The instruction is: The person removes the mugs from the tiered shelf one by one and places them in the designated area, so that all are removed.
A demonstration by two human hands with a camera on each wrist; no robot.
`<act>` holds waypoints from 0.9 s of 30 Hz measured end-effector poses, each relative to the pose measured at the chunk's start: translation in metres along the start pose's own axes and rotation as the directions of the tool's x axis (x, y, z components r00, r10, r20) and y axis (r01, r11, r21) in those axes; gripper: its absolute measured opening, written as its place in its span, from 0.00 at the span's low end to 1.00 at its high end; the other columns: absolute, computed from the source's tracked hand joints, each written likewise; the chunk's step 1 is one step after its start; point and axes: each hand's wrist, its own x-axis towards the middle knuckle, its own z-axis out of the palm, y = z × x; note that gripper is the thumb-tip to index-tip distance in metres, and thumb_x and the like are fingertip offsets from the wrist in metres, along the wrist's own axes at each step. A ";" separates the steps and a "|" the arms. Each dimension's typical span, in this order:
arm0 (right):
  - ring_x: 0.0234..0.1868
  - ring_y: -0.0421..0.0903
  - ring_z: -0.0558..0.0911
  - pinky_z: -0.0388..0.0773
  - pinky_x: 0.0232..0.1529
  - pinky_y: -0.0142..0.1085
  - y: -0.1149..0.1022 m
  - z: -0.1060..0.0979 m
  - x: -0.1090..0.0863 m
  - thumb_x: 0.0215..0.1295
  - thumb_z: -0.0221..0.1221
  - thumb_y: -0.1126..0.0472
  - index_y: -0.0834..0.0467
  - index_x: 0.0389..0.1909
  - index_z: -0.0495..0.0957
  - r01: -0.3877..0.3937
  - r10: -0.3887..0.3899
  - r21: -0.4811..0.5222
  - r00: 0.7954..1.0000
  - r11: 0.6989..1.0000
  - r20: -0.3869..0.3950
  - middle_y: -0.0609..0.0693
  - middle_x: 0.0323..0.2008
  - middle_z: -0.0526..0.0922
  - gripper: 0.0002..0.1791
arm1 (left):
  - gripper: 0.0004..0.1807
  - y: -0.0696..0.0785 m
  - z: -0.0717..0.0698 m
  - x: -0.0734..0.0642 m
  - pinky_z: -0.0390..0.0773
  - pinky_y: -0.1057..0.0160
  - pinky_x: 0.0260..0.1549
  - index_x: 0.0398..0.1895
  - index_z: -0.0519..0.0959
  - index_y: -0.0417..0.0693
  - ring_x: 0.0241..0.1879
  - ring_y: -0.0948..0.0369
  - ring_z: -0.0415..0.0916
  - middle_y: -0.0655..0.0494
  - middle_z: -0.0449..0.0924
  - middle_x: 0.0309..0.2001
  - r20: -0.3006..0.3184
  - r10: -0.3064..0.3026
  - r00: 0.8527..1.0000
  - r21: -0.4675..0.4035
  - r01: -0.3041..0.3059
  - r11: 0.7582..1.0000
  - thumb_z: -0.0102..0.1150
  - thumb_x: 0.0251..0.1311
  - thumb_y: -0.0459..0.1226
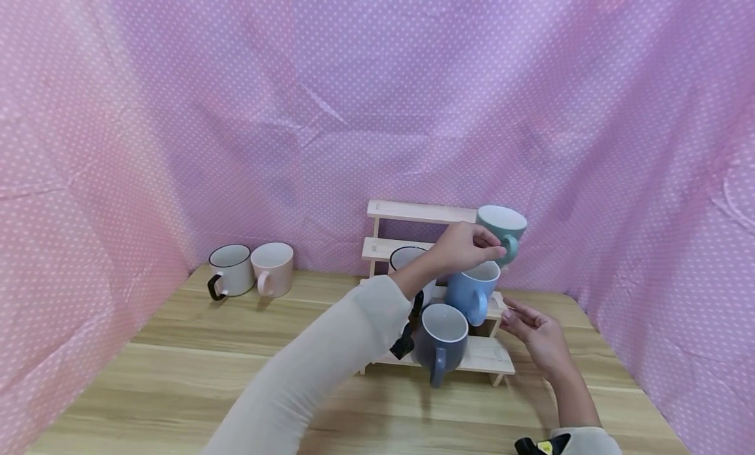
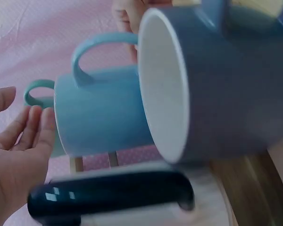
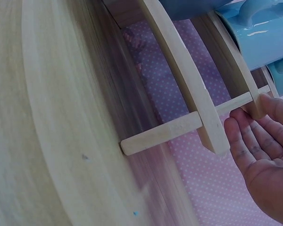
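Beside the green mug (image 1: 501,222) on the top tier, my left hand (image 1: 466,248) has its fingertips at the handle, thumb apart from the fingers in the left wrist view. My right hand (image 1: 539,337) pinches the right end of the middle board of a wooden tiered stand (image 3: 212,127), thumb against the board and fingers below. A light blue mug (image 1: 472,291) sits on that board, under my left hand. In front, a dark grey-blue mug (image 1: 441,337) stands on the lowest board. A white mug with black rim (image 1: 407,255) is partly hidden by my left forearm.
At the back left of the wooden table (image 1: 236,363) stand a white mug with black handle (image 1: 232,271) and a pale pink mug (image 1: 274,268), side by side. A dotted pink-purple cloth (image 1: 354,114) hangs behind and on both sides.
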 end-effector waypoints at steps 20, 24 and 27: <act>0.44 0.37 0.87 0.82 0.54 0.34 0.004 -0.002 0.003 0.76 0.59 0.59 0.73 0.70 0.65 0.016 -0.016 -0.020 1.000 1.000 0.008 0.38 0.47 0.86 0.31 | 0.17 0.000 0.013 0.012 0.83 0.68 0.40 0.55 0.83 0.40 0.38 0.60 0.87 0.54 0.87 0.44 0.105 -0.153 0.983 -0.278 0.177 0.944 0.67 0.68 0.39; 0.44 0.37 0.87 0.83 0.52 0.32 0.003 -0.001 0.003 0.76 0.59 0.60 0.73 0.70 0.65 0.017 -0.017 -0.008 1.000 1.000 0.002 0.39 0.48 0.86 0.30 | 0.19 0.001 0.014 0.014 0.84 0.68 0.40 0.58 0.81 0.38 0.42 0.55 0.87 0.54 0.87 0.45 0.140 -0.155 0.978 -0.290 0.190 0.938 0.66 0.69 0.38; 0.44 0.37 0.87 0.83 0.51 0.30 0.002 0.000 0.003 0.76 0.59 0.60 0.73 0.70 0.65 0.014 -0.014 -0.001 1.000 1.000 -0.005 0.39 0.47 0.86 0.30 | 0.19 0.002 0.014 0.015 0.84 0.68 0.39 0.59 0.80 0.37 0.44 0.53 0.86 0.54 0.87 0.44 0.160 -0.160 0.974 -0.302 0.203 0.932 0.65 0.69 0.38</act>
